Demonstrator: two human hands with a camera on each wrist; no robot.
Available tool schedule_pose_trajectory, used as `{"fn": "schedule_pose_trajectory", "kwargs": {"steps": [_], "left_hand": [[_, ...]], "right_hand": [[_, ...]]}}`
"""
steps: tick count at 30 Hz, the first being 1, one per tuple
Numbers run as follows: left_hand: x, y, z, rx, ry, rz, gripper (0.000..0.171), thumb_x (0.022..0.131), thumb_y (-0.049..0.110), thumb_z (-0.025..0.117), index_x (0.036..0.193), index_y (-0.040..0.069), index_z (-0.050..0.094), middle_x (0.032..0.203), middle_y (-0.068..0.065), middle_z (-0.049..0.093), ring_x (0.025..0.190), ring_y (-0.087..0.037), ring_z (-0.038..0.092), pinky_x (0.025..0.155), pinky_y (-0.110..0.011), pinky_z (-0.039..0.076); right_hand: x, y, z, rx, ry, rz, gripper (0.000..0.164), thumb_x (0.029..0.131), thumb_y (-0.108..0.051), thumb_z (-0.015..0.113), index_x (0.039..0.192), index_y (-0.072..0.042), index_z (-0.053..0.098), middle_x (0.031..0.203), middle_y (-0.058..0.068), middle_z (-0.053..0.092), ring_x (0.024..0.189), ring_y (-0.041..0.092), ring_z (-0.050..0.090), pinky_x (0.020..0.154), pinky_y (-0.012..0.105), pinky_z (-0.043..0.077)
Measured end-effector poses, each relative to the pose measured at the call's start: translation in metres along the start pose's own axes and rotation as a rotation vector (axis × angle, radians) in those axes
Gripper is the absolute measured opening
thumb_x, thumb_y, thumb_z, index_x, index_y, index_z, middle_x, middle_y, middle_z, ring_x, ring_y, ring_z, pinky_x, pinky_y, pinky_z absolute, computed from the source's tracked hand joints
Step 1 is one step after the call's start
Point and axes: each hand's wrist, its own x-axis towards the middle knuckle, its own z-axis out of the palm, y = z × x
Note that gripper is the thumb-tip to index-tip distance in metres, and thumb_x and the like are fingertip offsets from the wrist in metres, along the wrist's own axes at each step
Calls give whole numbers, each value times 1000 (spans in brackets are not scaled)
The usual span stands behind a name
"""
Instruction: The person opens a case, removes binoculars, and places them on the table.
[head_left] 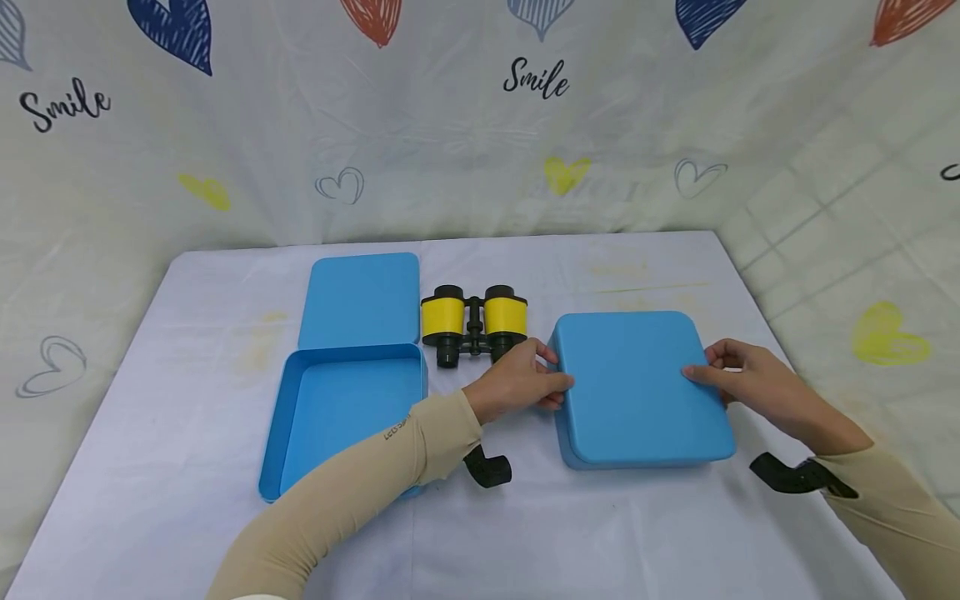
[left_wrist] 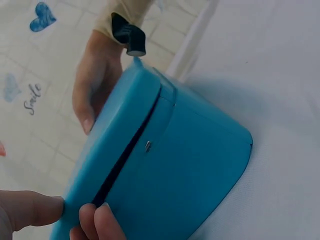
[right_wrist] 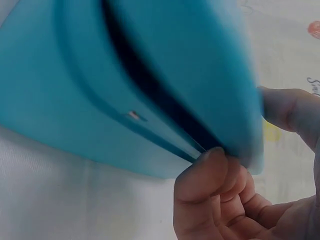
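Note:
A blue box sits at the right of the table, with its lid (head_left: 633, 387) on top. A dark gap runs between the lid and the box body (left_wrist: 180, 165) in both wrist views. My left hand (head_left: 521, 382) pinches the lid's left edge, thumb on the upper side and fingertips at the gap. On the opposite edge, my right hand (head_left: 757, 387) grips the lid the same way, its curled fingers (right_wrist: 200, 180) under the rim. What lies inside this box is hidden.
An open blue box (head_left: 352, 417) stands at the left, partly behind my left forearm, with a flat blue panel (head_left: 360, 300) behind it. Yellow-and-black binoculars (head_left: 504, 317) lie between the boxes, close to my left hand. A white cloth (head_left: 487, 550) covers the table.

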Motion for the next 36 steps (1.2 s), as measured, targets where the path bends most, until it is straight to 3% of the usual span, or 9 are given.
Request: {"fn": "schedule_pose_trajectory", "kwargs": {"steps": [6,12,17,24,30,36], "left_hand": [[0,-1,-1,-72,-20,-5,34,99,12,70,125,5,49,92,-10,65,68,-15,71,91,-45,62],[-1,5,-3,-130,-40,2,35,100,11,68,127,6,47,97,-10,62,68,-15,72,82,-37,64],[1,10,-6,-117,-31,23,37,100,13,68,130,7,48,103,-11,62,69,-14,73,78,-33,64],[5,18,-11,-103,0,44,39,101,14,67,133,6,48,105,-11,62,72,-14,73,78,-31,64],[9,25,-16,-74,19,52,40,102,16,66,135,5,47,106,-12,64,76,-15,73,83,-34,64],[14,32,-22,-55,46,52,42,102,17,67,136,5,47,104,-11,64,75,-14,73,82,-32,64]], "right_hand": [[0,-2,-1,4,-8,1,52,103,-48,61,119,-1,47,129,23,54,82,17,66,75,28,54],[1,-3,-6,5,-8,9,55,102,-51,60,122,0,47,131,23,52,84,17,67,76,26,54],[4,-6,-12,10,-7,4,57,103,-52,58,124,0,47,132,23,52,87,19,69,77,25,54],[14,-11,-21,-20,1,11,63,103,-55,56,130,1,45,137,27,50,96,25,69,86,35,54],[21,-15,-23,1,24,-10,60,104,-50,57,130,3,45,137,28,49,101,26,64,78,25,54],[30,-18,-27,-2,40,-20,62,103,-52,56,130,3,45,138,27,49,105,28,62,77,23,54]]}}
